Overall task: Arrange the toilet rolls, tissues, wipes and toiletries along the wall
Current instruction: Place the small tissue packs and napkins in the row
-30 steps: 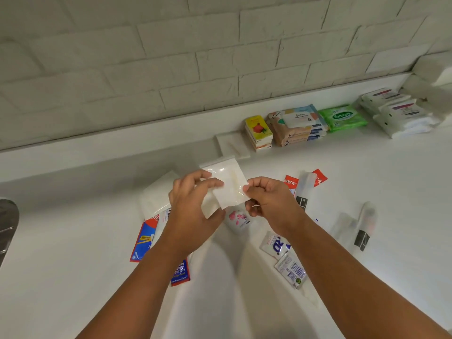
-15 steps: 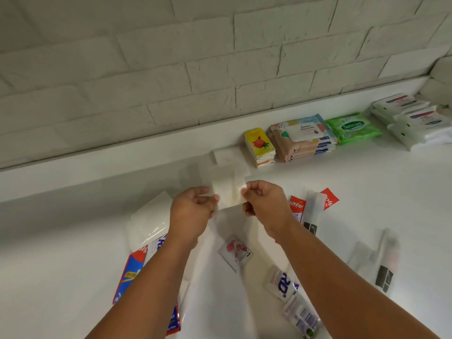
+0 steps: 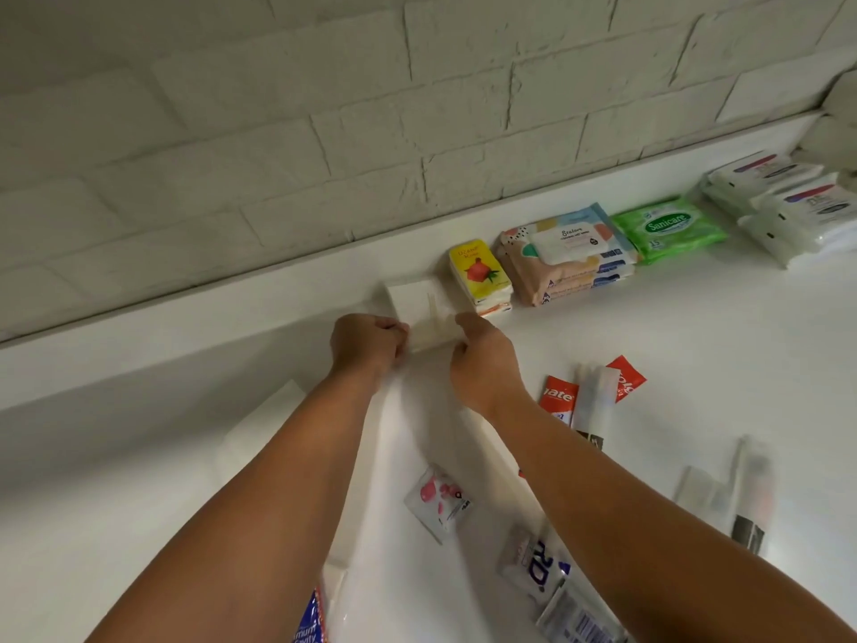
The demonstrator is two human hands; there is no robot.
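Likely bathroom, white counter (image 3: 695, 327), brick wall (image 3: 324, 109), wipes (image 3: 668, 227)

Along the back edge of the counter (image 3: 695, 327) there are two flat white packets (image 3: 412, 294), one green wipes pack (image 3: 668, 227) and one pile of patterned wipes packs (image 3: 570, 243), three as it seems. The yellow tissue pack (image 3: 477, 271) tops a pile of at least two. At the right edge lie white wipes packs (image 3: 779, 201), about four; the exact number is unclear.

Toward the front edge are two red sachets (image 3: 559, 396), at least two long clear packets (image 3: 596, 401), one pink-flowered sachet (image 3: 438, 501), one blue-lettered sachet (image 3: 533, 568), one barcode sachet (image 3: 575, 619) and one blue-and-red box (image 3: 310, 619).
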